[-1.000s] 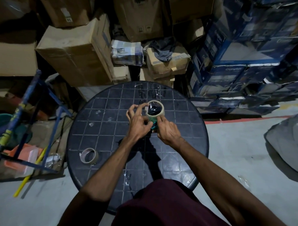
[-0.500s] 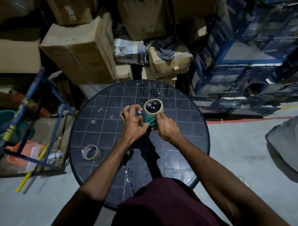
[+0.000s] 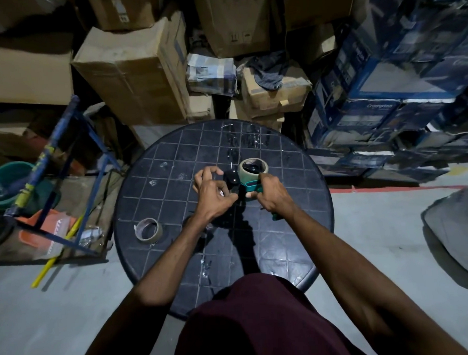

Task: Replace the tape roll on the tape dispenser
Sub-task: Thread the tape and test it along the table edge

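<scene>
The right hand (image 3: 271, 193) grips the green plastic tape dispenser (image 3: 250, 186) with its round tan tape roll (image 3: 253, 170) above the dark round gridded worktop (image 3: 296, 228). The left hand (image 3: 212, 190), fingers curled, pinches at the dispenser's black front part. A thin, nearly used-up cardboard tape ring (image 3: 148, 230) lies on the worktop's left side.

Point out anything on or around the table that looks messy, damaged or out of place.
Crumpled scraps of clear tape are stuck across the far part of the round table, with more near its front edge. A nearly spent tape roll lies loose at the left. Behind, a cardboard box looks crushed.
</scene>
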{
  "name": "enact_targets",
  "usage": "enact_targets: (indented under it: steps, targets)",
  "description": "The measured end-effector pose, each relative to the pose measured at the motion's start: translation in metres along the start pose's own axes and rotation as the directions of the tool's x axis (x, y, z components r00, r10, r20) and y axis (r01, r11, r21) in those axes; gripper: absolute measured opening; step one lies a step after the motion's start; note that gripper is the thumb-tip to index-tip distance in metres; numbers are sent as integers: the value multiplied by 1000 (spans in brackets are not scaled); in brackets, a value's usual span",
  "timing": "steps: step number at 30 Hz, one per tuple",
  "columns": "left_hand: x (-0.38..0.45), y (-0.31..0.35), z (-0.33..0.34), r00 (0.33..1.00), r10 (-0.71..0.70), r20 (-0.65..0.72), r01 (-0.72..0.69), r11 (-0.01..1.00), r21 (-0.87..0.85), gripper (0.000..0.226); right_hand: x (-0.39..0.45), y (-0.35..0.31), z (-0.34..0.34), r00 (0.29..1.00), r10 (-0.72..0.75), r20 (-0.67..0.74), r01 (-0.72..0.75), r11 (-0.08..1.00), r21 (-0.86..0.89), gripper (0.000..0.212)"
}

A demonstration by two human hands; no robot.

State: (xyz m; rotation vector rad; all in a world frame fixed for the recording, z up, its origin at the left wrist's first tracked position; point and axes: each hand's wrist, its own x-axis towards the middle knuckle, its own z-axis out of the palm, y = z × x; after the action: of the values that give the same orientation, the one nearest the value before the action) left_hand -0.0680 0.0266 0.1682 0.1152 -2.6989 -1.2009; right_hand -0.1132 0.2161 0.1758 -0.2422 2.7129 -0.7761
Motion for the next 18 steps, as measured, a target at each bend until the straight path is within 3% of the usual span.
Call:
enact_targets:
  steps: [8,16,18]
  targets:
    - [13,7,-18,985,-67,159,57,996,69,21,7,5,3,983,135,124,-161,960,231,59]
    - [26,-7,-26,977,-73,199,63,996,56,13,8,18,7,959,235,161,-279,891,359,52]
    - [25,-9,-22,973,-78,219,53,992,116,24,9,23,10,947,271,175,-319,866,384,54]
